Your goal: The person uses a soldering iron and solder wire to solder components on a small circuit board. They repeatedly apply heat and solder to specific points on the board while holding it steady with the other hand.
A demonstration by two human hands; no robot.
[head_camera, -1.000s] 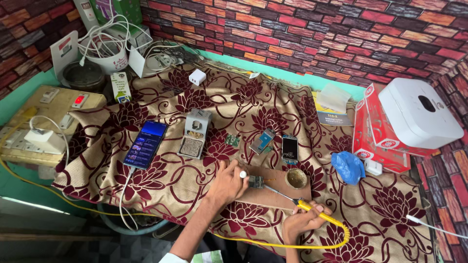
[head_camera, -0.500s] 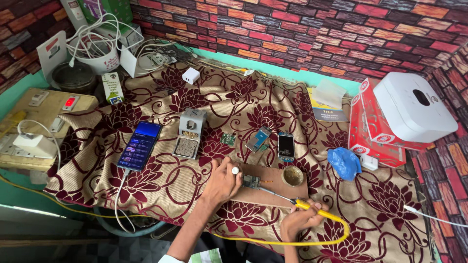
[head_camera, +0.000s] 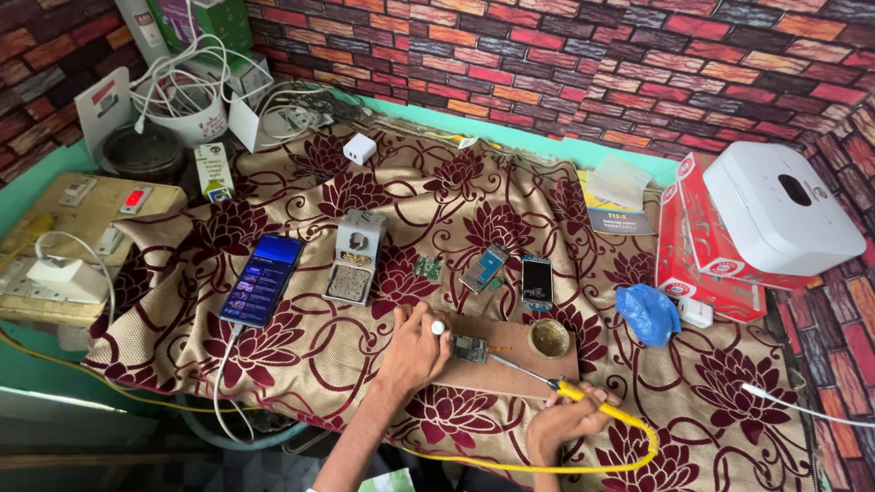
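Small green circuit board [head_camera: 471, 348] lies flat, yellow-handled soldering iron [head_camera: 547, 381] tip touching it.

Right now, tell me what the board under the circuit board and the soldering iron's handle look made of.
Work board: looks like wood or fibreboard, matt brown, flat, square-edged.
Soldering iron handle in the right hand: probably plastic or rubber, smooth yellow, matching its cord.
Circuit board by the left hand: too small to judge.

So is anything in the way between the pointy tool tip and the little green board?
Nothing visible. The right hand holds the yellow soldering iron, and its thin tip reaches over bare brown board to the small circuit board. The left hand rests beside it, and the round tin sits off to the side.
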